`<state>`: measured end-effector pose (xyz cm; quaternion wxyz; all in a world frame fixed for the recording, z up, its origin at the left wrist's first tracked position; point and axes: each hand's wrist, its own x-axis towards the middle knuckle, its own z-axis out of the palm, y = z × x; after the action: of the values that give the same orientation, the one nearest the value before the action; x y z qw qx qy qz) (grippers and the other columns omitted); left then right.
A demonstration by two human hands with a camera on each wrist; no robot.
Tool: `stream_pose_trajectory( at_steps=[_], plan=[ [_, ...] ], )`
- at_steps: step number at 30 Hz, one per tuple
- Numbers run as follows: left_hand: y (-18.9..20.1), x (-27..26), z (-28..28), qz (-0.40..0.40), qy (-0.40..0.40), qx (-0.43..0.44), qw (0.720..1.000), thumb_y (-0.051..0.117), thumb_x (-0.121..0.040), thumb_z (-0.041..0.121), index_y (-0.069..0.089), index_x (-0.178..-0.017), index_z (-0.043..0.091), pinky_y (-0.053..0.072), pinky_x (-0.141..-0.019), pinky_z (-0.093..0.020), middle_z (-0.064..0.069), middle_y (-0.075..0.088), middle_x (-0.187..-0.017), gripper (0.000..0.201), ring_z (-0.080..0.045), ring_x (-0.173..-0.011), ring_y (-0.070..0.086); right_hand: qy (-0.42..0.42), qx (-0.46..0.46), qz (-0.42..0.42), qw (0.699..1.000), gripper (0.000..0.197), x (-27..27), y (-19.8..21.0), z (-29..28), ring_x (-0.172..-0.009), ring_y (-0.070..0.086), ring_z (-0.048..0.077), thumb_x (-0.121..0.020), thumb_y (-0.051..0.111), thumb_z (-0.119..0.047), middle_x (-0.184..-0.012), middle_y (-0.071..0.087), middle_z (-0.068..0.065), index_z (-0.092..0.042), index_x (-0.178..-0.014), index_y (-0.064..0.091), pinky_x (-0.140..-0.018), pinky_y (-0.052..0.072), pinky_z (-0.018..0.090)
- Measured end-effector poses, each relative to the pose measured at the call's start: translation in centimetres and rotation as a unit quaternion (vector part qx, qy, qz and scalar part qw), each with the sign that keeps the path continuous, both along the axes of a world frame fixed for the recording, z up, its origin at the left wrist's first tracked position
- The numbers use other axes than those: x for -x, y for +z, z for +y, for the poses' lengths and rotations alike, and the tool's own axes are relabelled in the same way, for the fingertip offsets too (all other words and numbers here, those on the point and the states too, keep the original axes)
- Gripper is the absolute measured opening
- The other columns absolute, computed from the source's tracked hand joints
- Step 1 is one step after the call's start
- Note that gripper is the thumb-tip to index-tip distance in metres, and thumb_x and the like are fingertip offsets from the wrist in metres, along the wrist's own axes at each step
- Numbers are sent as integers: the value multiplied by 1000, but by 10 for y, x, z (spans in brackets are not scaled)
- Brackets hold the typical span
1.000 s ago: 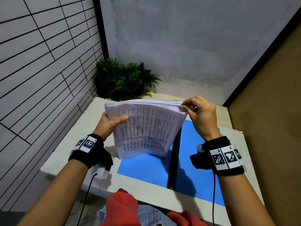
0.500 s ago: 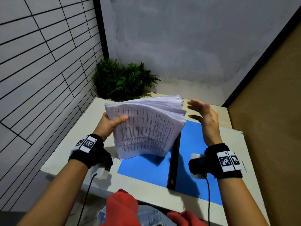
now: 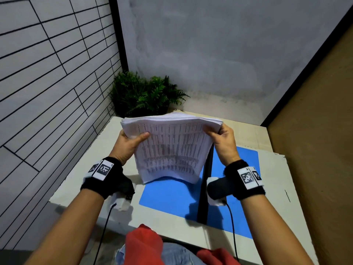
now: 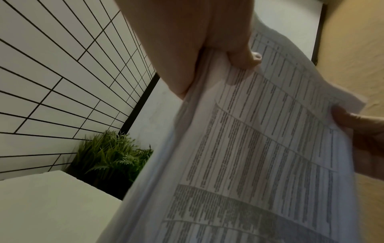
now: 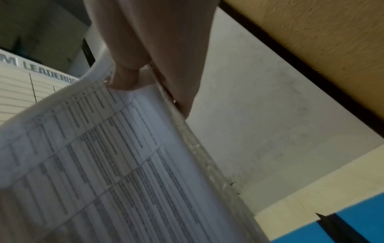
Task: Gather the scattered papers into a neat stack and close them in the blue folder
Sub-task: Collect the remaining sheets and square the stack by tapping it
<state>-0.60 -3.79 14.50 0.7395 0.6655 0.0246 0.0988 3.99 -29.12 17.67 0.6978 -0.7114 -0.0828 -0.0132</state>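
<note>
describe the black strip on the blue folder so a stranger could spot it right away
Start at the pale table and the open blue folder lying flat on it. The black strip runs down its middle between the two blue halves, the only dark band there.

Both forearms are extended forward, bare, with a black band worn at each wrist. The left hand (image 3: 127,145) is raised, thumb laid across the front of the paper stack (image 3: 172,148), fingers (image 4: 187,49) curled behind its left edge. The right hand (image 3: 223,142) is held at the same height, its upper right corner pinched between thumb and fingers (image 5: 164,54). Palms are turned inward, wrists level.
</note>
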Motion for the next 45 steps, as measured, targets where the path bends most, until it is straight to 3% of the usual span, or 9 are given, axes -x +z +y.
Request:
stream_pose_trajectory(
  at_steps=[6,13,19,26,31,34,37,42,45],
  plan=[
    [-11,0,0,36,-25,-12,999,84,-26,57,68,-80,27,57,-72,-21,15,75,-76,64,-4,-76,70,43,28,42,998,26,0,-14,0,-71,64,-9,-81,61,3,-89,64,-6,-11,-103,58,-78,51,21],
    [0,5,4,21,-41,-20,999,86,-34,43,66,-88,24,55,-68,-19,15,75,-76,60,-3,-76,69,58,20,25,998,28,-2,-18,-11,-76,66,-5,-75,67,2,-75,73,-21,-18,-94,63,-74,53,17],
    [-2,4,-1,34,-85,-19,996,87,-27,51,65,-93,26,55,-70,-18,14,76,-80,74,-3,-80,69,87,-15,70,994,71,-1,-23,-9,-87,68,5,-35,87,-52,-87,75,-13,-22,-95,65,-78,55,22],
    [-3,1,-4,33,-56,-26,998,85,-40,36,65,-91,24,55,-86,-34,13,76,-80,56,-6,-83,69,87,-39,67,993,69,-1,-24,3,-100,67,13,-36,88,-49,-102,74,-2,-21,-95,69,-96,51,37],
    [2,8,0,18,-59,-21,998,86,-32,42,71,-82,28,57,-72,-21,12,75,-74,54,-7,-79,69,109,-35,44,992,26,-1,-19,-9,-78,69,1,-53,83,-18,-77,75,-14,-29,-75,74,-76,56,20],
    [-4,11,-3,18,-75,-25,997,84,-28,57,72,-77,27,53,-66,-14,16,75,-72,59,0,-73,68,94,-21,58,994,39,1,-34,-14,-86,70,8,-52,83,-29,-85,76,-11,-23,-88,69,-82,55,28],
    [-11,8,-4,32,-63,-24,997,84,-27,57,74,-76,32,54,-68,-15,18,75,-74,56,1,-76,69,82,-19,97,992,64,1,-47,-17,-87,70,8,-36,88,-47,-85,76,-11,-20,-91,68,-80,56,23],
    [-27,0,-13,53,-47,-40,997,81,-48,29,65,-84,27,55,-73,-16,21,74,-74,40,2,-76,69,79,17,140,987,33,6,-72,-9,-84,69,1,-64,79,-12,-84,74,-12,-21,-92,66,-94,50,35],
    [-31,-3,-15,64,-25,-47,997,71,-60,18,63,-85,24,55,-73,-16,22,73,-70,27,3,-73,68,58,26,148,987,25,7,-85,-3,-84,68,0,-75,71,-5,-94,69,-7,-19,-95,64,-92,49,31]
  ],
)
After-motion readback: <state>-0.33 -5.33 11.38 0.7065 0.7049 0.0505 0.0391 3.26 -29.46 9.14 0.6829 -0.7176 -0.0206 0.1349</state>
